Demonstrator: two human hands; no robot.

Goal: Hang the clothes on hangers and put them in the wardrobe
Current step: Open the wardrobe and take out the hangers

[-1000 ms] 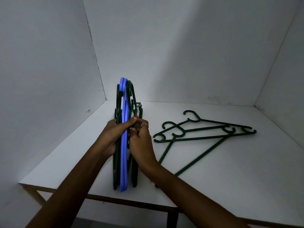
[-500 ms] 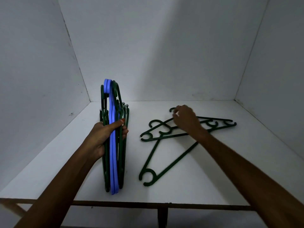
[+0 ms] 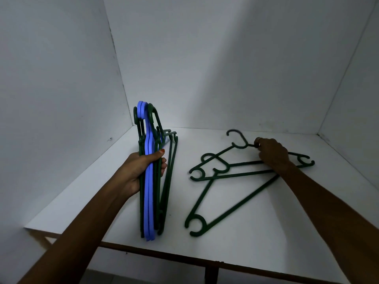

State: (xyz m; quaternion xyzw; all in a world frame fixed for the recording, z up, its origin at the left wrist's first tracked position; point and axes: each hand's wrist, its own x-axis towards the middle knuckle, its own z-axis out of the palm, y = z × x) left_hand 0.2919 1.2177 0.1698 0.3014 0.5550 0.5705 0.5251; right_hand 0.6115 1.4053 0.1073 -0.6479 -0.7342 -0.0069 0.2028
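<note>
white shelf (image 3: 266, 232); left hand (image 3: 141, 171) grips hanger stack (image 3: 148, 193).

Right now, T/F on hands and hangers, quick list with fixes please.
1. The left hand grips an upright bundle of hangers standing on the shelf. True.
2. The bundle is all green. False: blue hangers sit among the green ones.
3. The right hand is on the loose green hangers lying flat on the shelf. True.
4. The right hand holds a shirt. False: no clothing is in view.
5. The loose hangers lie left of the bundle. False: they lie to its right.
</note>
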